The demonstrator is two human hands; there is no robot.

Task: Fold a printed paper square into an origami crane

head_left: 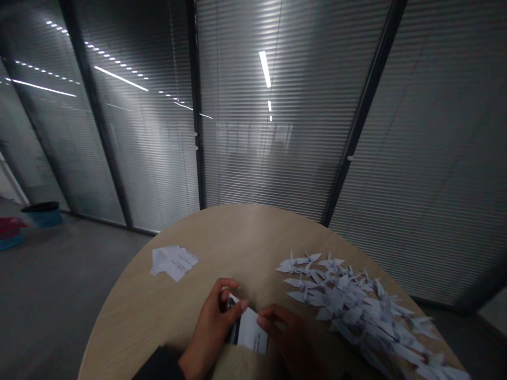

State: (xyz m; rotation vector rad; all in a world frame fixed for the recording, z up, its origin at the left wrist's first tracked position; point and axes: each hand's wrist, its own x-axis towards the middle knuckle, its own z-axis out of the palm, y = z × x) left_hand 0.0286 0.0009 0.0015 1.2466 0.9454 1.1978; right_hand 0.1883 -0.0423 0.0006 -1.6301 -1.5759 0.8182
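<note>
Holding a printed paper (251, 328) between your two hands

Your left hand (216, 316) presses its thumb on the upper left part of the paper, with the forefinger arched clear above; the fingers behind the sheet are hidden. Your right hand (291, 335) pinches the right edge between thumb and forefinger; its remaining fingers and wrist fade into blur and shadow. The paper therefore lies directly within the grip, above the near part of the round table (237, 232). A dark band runs down its left side; the small print at its lower right is too small to read. Whether any fold has been made cannot be told. Below the grip, a pale tan patch (237, 367) is cut off by the frame and cannot be identified. A dark sleeve (160, 364), also cropped, covers your left forearm.

Beyond the grip to the left, loose paper sheets (174, 262) overlap, so their number is uncertain. To the right of the grip, folded paper cranes (348, 295) crowd together; many hide one another, and the nearest leave the frame. Farther out, blinds (273, 158) behind glass obscure what lies past them.
</note>
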